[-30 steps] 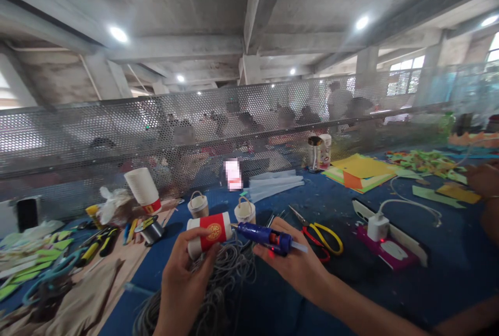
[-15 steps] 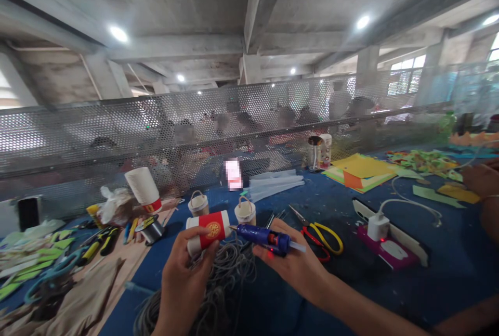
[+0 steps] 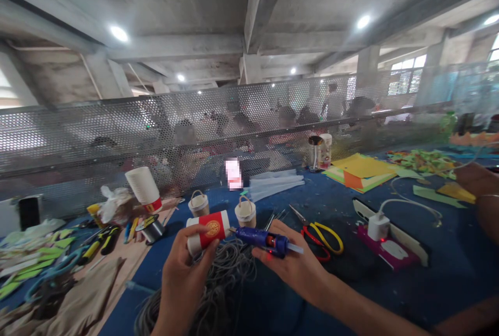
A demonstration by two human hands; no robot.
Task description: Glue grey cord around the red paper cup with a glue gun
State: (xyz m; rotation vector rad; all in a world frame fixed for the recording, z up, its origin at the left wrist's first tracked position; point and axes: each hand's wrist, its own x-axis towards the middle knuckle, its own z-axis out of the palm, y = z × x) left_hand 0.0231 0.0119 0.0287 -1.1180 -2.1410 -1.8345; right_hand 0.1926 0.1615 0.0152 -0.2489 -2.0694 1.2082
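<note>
My left hand (image 3: pixel 187 263) is closed around a red and white paper cup (image 3: pixel 212 225) with a gold emblem, lying on its side in the air. In my right hand (image 3: pixel 288 258) is a blue hot glue gun (image 3: pixel 257 238), a clear glue stick poking out of its back and a small red light glowing. Its nozzle tip is at the cup's base edge; whether they touch I cannot tell. Just behind stand two small cups with looped handles, one left (image 3: pixel 198 204) and one right (image 3: pixel 245 213). Tangled grey cord (image 3: pixel 230 268) lies below my hands.
Scissors with red and yellow handles (image 3: pixel 319 237) lie right of my right hand. Farther right is a purple box with a white charger (image 3: pixel 378 228). Stacked paper cups (image 3: pixel 142 188) and a wire spool (image 3: pixel 151 229) stand left. Another person's hand (image 3: pixel 477 180) is at the right edge.
The glue gun has shifted very slightly, its nozzle still at the cup's base edge. My left hand and the cup have hardly moved. The other person's hand at the right has moved a little.
</note>
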